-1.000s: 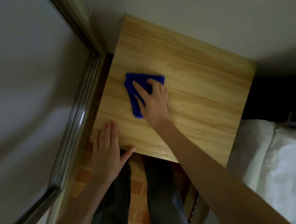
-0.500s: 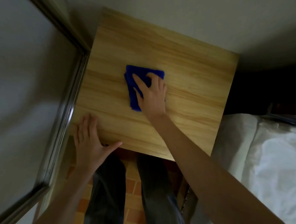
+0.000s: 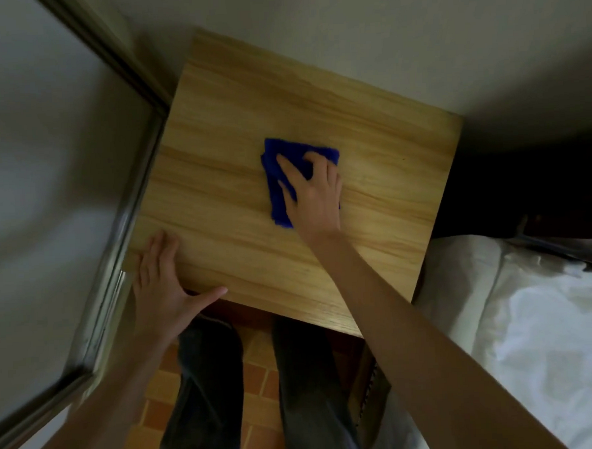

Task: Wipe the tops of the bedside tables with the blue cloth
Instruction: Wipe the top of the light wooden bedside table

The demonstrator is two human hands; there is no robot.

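A light wooden bedside table (image 3: pixel 215 153) fills the middle of the head view, set against a pale wall. A folded blue cloth (image 3: pixel 275 177) lies flat near the centre of its top. My right hand (image 3: pixel 312 196) presses down on the cloth, fingers spread over it and covering its right half. My left hand (image 3: pixel 160 283) rests flat on the table's near left corner, fingers together, thumb stretched along the front edge, holding nothing.
A metal-framed panel (image 3: pixel 118 254) runs close along the table's left side. A bed with white bedding (image 3: pixel 533 332) sits to the right. My legs in dark trousers (image 3: pixel 207 393) stand on an orange tiled floor (image 3: pixel 258 384) in front of the table.
My right hand has slid the cloth to the right, from the table's left part to near its centre. My left hand stays on the near left corner.
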